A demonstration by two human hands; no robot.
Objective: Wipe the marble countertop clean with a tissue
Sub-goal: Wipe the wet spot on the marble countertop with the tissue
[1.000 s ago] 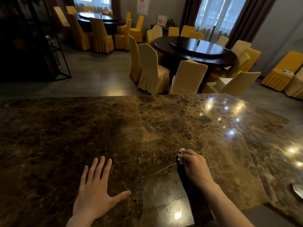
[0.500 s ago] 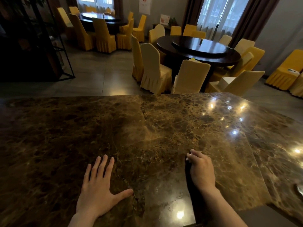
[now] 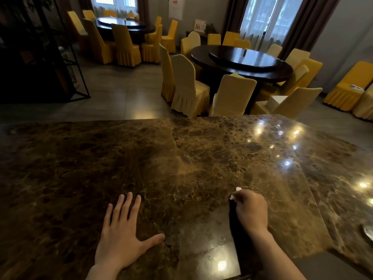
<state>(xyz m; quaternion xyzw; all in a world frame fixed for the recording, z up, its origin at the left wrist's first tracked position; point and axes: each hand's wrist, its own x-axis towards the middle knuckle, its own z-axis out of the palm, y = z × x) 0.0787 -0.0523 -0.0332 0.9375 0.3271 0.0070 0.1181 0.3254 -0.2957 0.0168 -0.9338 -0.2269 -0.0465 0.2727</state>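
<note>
The brown marble countertop (image 3: pixel 181 158) fills the lower half of the head view. My right hand (image 3: pixel 251 211) is closed over a small white tissue (image 3: pixel 235 194) and presses it onto the marble at the near right; only two white bits show past the fingers. My left hand (image 3: pixel 123 233) lies flat on the marble at the near left, fingers spread, holding nothing.
The counter's far edge (image 3: pixel 141 120) drops to a tiled floor. Beyond stand a round dark table (image 3: pixel 242 59) ringed with yellow-covered chairs (image 3: pixel 185 85), and a second one further back. A black metal rack (image 3: pixel 66 57) is at the left. A pale object (image 3: pixel 368 233) shows at the right edge.
My right hand with the tissue has slid a little to the right across the marble. My left hand has stayed flat in place.
</note>
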